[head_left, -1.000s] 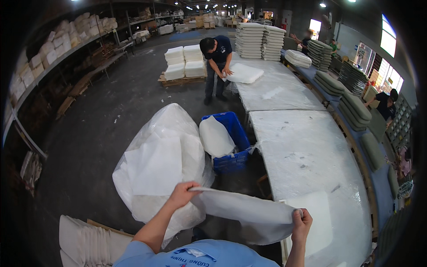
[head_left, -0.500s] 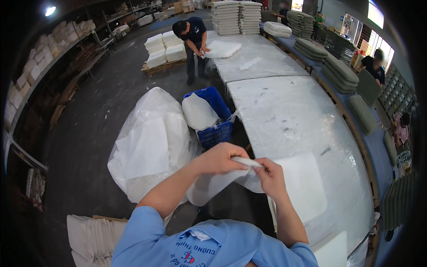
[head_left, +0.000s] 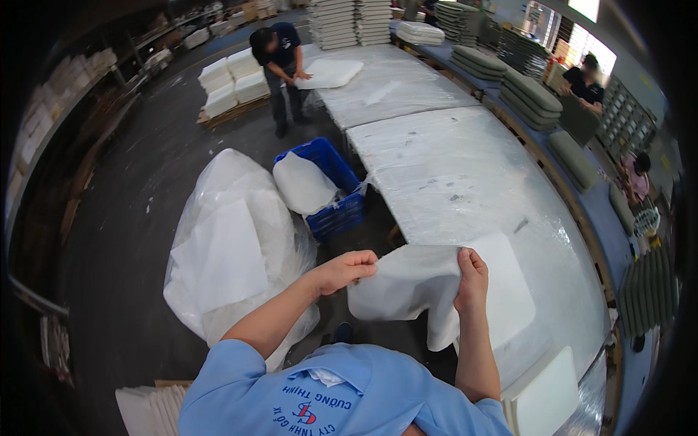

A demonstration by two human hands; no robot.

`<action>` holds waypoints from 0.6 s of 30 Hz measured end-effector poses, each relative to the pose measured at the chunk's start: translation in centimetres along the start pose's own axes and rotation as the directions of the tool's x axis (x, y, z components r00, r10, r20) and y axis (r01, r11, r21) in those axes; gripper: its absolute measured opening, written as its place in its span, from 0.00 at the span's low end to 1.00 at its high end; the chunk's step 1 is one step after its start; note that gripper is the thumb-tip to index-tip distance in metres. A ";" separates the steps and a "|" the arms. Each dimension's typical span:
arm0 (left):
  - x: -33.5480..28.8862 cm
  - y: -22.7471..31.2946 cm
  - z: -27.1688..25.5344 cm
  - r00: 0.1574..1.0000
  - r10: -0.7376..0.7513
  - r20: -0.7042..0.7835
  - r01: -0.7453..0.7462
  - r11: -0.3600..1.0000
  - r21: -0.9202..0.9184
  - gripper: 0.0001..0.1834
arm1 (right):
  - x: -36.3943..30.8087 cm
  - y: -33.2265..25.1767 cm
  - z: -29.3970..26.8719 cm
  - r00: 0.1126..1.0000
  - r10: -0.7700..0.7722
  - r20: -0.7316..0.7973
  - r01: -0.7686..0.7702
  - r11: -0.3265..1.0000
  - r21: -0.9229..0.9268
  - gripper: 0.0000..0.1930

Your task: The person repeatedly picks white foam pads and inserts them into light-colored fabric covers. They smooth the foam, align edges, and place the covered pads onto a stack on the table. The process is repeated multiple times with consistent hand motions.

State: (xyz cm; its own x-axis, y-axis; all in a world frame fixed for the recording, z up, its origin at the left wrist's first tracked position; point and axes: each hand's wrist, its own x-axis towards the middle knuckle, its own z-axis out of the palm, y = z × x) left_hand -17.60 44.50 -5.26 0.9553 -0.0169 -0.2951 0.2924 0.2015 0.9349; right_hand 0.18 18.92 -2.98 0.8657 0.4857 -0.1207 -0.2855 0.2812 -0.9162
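A thin white cloth piece (head_left: 407,280) is stretched between my two hands, its upper edge taut and its lower part hanging in folds. My left hand (head_left: 345,272) pinches its left upper corner. At the opposite upper corner, my right hand (head_left: 472,280) is closed on the cloth. Just beyond my right hand, a white cushion-shaped pad (head_left: 505,283) with rounded corners lies on the plastic-covered table (head_left: 443,174). The hanging cloth hides part of the table's near left edge.
Left of the table are a big clear plastic bag (head_left: 233,247) of white material and a blue crate (head_left: 340,219) holding a white piece (head_left: 304,182). White pads (head_left: 552,389) stand at lower right. A co-worker (head_left: 280,62) handles another pad at the far end. Green cushions (head_left: 534,98) line the right side.
My hands have moved apart, drawing the bunched cloth out into a spread piece. The view has shifted slightly. The co-worker's hands still rest at the far pad.
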 end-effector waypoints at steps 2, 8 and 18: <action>0.8 0.7 -0.3 0.990 0.095 0.107 -0.106 0.989 0.102 0.10 | -0.3 -0.2 -0.1 0.999 -0.005 -0.044 0.007 0.999 0.044 0.12; 3.7 -0.7 -3.1 0.987 -0.046 0.154 -0.036 0.870 0.491 0.11 | -2.1 -0.7 -0.6 0.982 -0.025 -0.186 0.047 0.992 0.117 0.11; 6.7 -1.2 -1.5 0.895 -0.185 0.407 -0.155 0.725 0.671 0.13 | -11.7 -4.3 -4.2 0.896 -0.197 -0.398 0.271 0.953 0.138 0.11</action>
State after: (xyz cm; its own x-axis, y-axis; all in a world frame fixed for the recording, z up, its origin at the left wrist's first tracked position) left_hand -11.61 45.59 -8.60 0.8182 -0.4507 -0.3571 0.0935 -0.5084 0.8560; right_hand -6.99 8.60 0.75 0.9955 0.0499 -0.0800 -0.0943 0.5133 -0.8530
